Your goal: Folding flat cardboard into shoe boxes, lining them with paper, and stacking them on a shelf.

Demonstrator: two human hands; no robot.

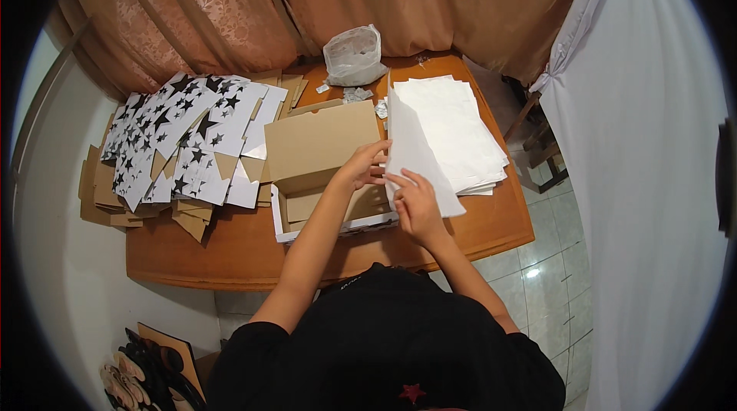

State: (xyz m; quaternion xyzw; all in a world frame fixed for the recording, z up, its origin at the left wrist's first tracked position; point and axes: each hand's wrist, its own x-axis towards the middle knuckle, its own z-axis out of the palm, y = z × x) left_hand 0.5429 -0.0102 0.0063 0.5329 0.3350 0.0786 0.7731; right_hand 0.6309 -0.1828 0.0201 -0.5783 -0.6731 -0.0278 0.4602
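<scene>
A thin white sheet of paper [421, 156] stands tilted up between my hands, its right side sloping down over a paper stack. My left hand [362, 167] has its fingers curled at the sheet's left edge, above the box. My right hand [417, 202] pinches the same sheet near its lower left corner. Under my hands is an unlidded cardboard box [322, 140], brown inside with white outer walls, its lid raised at the back. The right part of the box is hidden by my hands and the sheet.
Right of the box lies the stack of white paper [453, 131]. Flat star-printed cardboard boxes [192, 131] pile up at the left. A translucent plastic bag [355, 58] and small crumpled bits [357, 95] sit at the back of the wooden table [223, 257]. White cloth [645, 142] hangs at the right.
</scene>
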